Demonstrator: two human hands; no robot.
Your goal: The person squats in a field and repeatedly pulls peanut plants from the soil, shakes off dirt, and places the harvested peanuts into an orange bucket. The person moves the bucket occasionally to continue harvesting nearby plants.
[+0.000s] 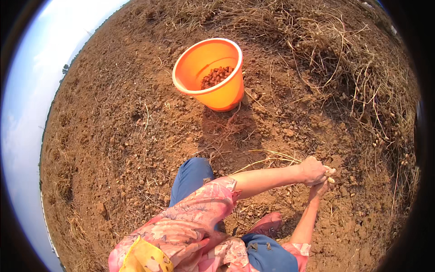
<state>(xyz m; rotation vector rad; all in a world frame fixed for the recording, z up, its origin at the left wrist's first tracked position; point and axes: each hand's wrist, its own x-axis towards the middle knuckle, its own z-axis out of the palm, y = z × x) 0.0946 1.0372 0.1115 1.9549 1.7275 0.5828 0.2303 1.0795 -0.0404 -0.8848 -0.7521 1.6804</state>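
My left hand (312, 171) is closed around the thin dry stems of a peanut plant (277, 153), which trail out to the left over the soil. Pale peanut pods (329, 171) stick out on the right side of the fist. Just below, my right hand (319, 189) meets the left one, its fingers at the pods; the grip is partly hidden. Beyond my knee stands an orange plastic bucket (222, 98), tilted a little in view. Reddish-brown peanuts (216, 77) cover part of its bottom.
A large heap of dried peanut plants (343, 64) with pods spreads along the upper right. Cloddy brown soil (112, 136) with scattered stalks surrounds me. My bent legs in blue trousers (191, 178) and a reddish shoe (267, 224) lie close to the hands.
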